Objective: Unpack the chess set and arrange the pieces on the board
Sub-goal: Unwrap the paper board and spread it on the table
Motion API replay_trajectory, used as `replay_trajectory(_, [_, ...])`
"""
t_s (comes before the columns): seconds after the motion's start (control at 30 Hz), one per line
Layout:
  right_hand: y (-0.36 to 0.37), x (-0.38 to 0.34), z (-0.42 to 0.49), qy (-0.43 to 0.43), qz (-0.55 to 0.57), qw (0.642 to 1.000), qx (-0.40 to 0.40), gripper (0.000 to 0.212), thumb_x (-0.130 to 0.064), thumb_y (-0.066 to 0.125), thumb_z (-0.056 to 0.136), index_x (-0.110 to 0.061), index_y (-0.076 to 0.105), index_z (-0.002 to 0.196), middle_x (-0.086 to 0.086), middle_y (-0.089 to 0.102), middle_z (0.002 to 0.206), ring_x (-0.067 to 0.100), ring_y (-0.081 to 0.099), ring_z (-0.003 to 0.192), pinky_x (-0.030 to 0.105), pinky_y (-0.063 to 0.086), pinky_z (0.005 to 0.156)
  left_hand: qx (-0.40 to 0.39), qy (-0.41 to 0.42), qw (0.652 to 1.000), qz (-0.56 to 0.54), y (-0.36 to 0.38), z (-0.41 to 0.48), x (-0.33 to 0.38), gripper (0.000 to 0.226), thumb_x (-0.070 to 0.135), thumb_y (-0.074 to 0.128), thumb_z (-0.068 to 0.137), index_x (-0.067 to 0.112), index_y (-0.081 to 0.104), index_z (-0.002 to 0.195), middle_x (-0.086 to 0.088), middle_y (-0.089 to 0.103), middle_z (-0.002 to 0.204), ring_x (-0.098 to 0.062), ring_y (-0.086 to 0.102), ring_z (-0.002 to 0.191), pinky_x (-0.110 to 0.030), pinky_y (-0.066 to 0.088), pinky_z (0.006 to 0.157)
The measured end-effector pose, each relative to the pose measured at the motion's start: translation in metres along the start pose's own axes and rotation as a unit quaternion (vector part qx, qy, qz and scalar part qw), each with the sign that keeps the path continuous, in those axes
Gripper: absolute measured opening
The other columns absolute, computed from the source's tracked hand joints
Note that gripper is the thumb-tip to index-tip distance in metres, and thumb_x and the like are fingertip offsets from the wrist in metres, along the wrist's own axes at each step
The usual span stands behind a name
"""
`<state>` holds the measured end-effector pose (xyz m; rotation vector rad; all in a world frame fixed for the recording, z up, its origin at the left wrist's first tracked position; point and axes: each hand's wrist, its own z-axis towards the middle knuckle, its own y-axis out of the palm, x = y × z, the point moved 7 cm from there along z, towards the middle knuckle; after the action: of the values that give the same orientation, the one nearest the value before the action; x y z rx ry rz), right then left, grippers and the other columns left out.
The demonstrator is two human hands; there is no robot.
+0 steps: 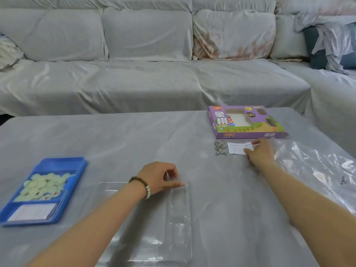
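— Grey cloth on the table, grey covers on the sofa beyond it. Where are the hands?

— I see the left hand near the middle, fingers curled. Its thumb and forefinger pinch the far edge of a clear plastic cover, which lies flat and runs back under the wrist.

— And the pieces?

— Well to the left of that hand. The pale green pieces are heaped in the far compartment of a blue tray, and a white sheet shows in the near one.

— The right hand?

— The right hand is further out, on a white paper slip. It is blurred, so I cannot tell whether the fingers grip the slip or only rest on it. Metal rings lie just left of the slip, the purple box lies just beyond the fingertips, and a crumpled clear bag lies to the hand's right.
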<state>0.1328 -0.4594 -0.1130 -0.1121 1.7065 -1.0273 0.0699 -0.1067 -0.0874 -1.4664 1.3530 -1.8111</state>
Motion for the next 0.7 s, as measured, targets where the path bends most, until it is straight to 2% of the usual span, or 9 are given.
replay_trajectory(0.1, [-0.003,-0.003,-0.002,-0.045,-0.04,0.998,0.036,0.032,-0.019,0.073,0.078,-0.012,0.049,0.099,0.004,0.05,0.096,0.024,0.049,0.09,0.033,0.039,0.079,0.007,0.009,1.0,0.009,0.002,0.009,0.01,0.035,0.062,0.064,0.072,0.029,0.057,0.079,0.013,0.063,0.081,-0.004,0.05,0.067,-0.014,0.037,0.061])
replay_trajectory(0.2, [-0.006,-0.009,-0.011,-0.065,-0.006,0.997,0.051,0.027,-0.02,0.07,0.081,-0.013,0.048,0.095,0.006,0.05,0.094,0.024,0.048,0.086,0.031,0.037,0.075,0.01,0.001,1.0,0.008,0.01,0.016,0.022,0.032,0.061,0.061,0.075,0.03,0.056,0.081,0.015,0.06,0.083,-0.005,0.05,0.07,-0.011,0.034,0.06])
replay_trajectory(0.27, [-0.006,-0.01,-0.024,-0.052,0.073,0.995,0.053,0.024,-0.022,0.068,0.083,-0.011,0.05,0.096,0.007,0.051,0.093,0.023,0.05,0.085,0.029,0.037,0.075,0.002,-0.031,0.998,-0.06,0.015,0.019,0.023,0.035,0.06,0.057,0.079,0.029,0.059,0.094,0.012,0.062,0.091,-0.006,0.053,0.075,-0.017,0.041,0.069])
replay_trajectory(0.33, [-0.004,-0.013,-0.046,-0.045,0.143,0.987,0.05,0.021,-0.023,0.065,0.085,-0.012,0.051,0.096,0.006,0.052,0.09,0.023,0.052,0.08,0.025,0.04,0.071,0.008,-0.056,0.991,-0.12,0.014,0.016,0.021,0.043,0.058,0.052,0.083,0.026,0.058,0.111,0.008,0.061,0.104,-0.01,0.055,0.091,-0.025,0.045,0.083])
replay_trajectory(0.43, [0.007,-0.025,-0.094,-0.039,0.214,0.976,-0.002,0.014,-0.02,0.061,0.088,-0.011,0.052,0.095,0.004,0.054,0.084,0.018,0.053,0.064,0.02,0.043,0.05,0.076,-0.049,0.992,-0.084,-0.006,-0.002,0.014,0.051,0.054,0.047,0.088,0.02,0.051,0.126,0.002,0.057,0.122,-0.017,0.048,0.117,-0.03,0.037,0.099])
replay_trajectory(0.5, [0.019,-0.031,-0.132,-0.033,0.236,0.97,-0.054,0.008,-0.018,0.057,0.091,-0.011,0.053,0.095,0.005,0.054,0.081,0.013,0.053,0.058,0.016,0.043,0.046,0.116,-0.057,0.99,-0.057,-0.02,-0.022,0.001,0.057,0.053,0.046,0.089,0.016,0.047,0.132,-0.002,0.051,0.132,-0.02,0.04,0.126,-0.031,0.03,0.104])
replay_trajectory(0.57, [0.031,-0.034,-0.173,-0.042,0.245,0.963,-0.107,0.004,-0.018,0.055,0.092,-0.014,0.055,0.094,0.004,0.057,0.083,0.012,0.057,0.064,0.017,0.048,0.056,0.145,-0.069,0.987,-0.023,-0.034,-0.047,-0.016,0.068,0.062,0.043,0.086,0.013,0.044,0.133,-0.007,0.048,0.136,-0.025,0.037,0.128,-0.033,0.027,0.107])
replay_trajectory(0.63, [0.039,-0.034,-0.212,-0.062,0.229,0.959,-0.156,0.006,-0.022,0.056,0.092,-0.019,0.057,0.098,-0.001,0.062,0.093,0.013,0.061,0.084,0.023,0.05,0.077,0.183,-0.079,0.98,0.007,-0.047,-0.076,-0.038,0.084,0.072,0.029,0.078,0.01,0.046,0.131,-0.01,0.049,0.134,-0.028,0.038,0.126,-0.037,0.027,0.108])
replay_trajectory(0.7, [0.045,-0.033,-0.247,-0.078,0.217,0.953,-0.196,0.019,-0.025,0.055,0.093,-0.018,0.055,0.111,-0.006,0.06,0.107,0.008,0.057,0.101,0.013,0.044,0.085,0.204,-0.104,0.973,0.004,-0.053,-0.106,-0.064,0.084,0.072,0.031,0.081,0.008,0.043,0.134,-0.011,0.045,0.137,-0.029,0.036,0.129,-0.039,0.026,0.109])
